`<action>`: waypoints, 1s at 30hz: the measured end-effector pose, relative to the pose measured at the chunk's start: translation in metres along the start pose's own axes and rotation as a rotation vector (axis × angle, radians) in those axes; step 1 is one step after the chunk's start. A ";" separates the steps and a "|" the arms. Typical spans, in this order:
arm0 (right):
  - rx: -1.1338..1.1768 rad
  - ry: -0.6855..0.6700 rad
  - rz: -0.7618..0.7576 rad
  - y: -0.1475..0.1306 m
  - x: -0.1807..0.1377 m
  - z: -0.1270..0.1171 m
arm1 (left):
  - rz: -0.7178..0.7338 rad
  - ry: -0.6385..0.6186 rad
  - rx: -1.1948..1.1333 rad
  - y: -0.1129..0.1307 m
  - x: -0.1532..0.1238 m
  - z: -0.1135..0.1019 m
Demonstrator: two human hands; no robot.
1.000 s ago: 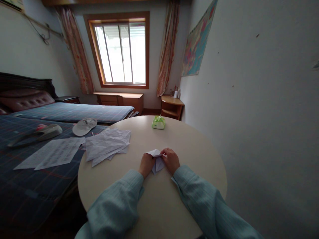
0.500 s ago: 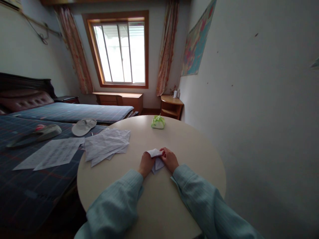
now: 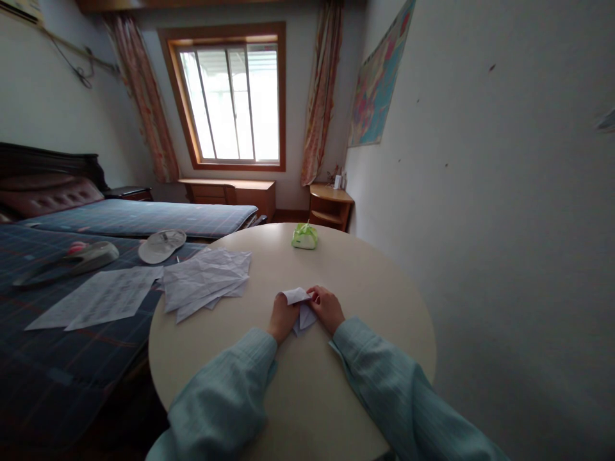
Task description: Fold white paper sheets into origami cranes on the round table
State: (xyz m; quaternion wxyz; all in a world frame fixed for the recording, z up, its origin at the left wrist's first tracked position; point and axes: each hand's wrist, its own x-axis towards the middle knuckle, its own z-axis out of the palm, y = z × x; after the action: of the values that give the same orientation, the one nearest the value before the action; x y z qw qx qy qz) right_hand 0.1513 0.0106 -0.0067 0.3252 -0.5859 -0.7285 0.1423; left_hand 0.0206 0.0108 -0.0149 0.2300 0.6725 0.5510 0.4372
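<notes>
Over the worktop (image 3: 379,288), the left hand (image 3: 284,317) and right hand (image 3: 327,308) gripped the folded white paper (image 3: 295,296) between them. Over the last second both hands had barely shifted, yet the paper's flatter, pointed upper flap had curled rounder, suggesting shaping rather than repositioning. Beyond, the green-and-white tissue pack (image 3: 304,238) had stayed put.

Left grip (image 3: 283,315) and right grip (image 3: 328,308) are holding a folded white paper (image 3: 295,296) between them, near the middle of the round cream desk (image 3: 379,282). Creased sheets (image 3: 206,278) are overlapping at its left edge. Green tissue pack (image 3: 305,237) is sitting near the far rim; pale cap (image 3: 162,247) is resting on the plaid mattress (image 3: 62,362).
</notes>
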 end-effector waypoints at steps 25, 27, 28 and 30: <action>-0.014 0.132 0.050 -0.003 -0.002 -0.006 | -0.031 0.010 0.001 -0.003 -0.002 -0.001; -0.022 0.134 0.072 -0.003 -0.001 -0.007 | -0.037 -0.001 0.078 -0.001 -0.001 -0.004; -0.029 0.129 0.081 -0.003 -0.001 -0.007 | -0.052 -0.005 0.128 -0.001 -0.001 -0.005; -0.052 0.121 0.078 -0.002 -0.001 -0.006 | -0.080 -0.023 0.232 0.001 0.000 -0.007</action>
State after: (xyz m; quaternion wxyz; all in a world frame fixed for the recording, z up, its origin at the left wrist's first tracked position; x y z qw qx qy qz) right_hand 0.1536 0.0078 -0.0014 0.3473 -0.6299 -0.6875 0.1002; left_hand 0.0152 0.0090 -0.0102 0.1743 0.6771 0.6217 0.3531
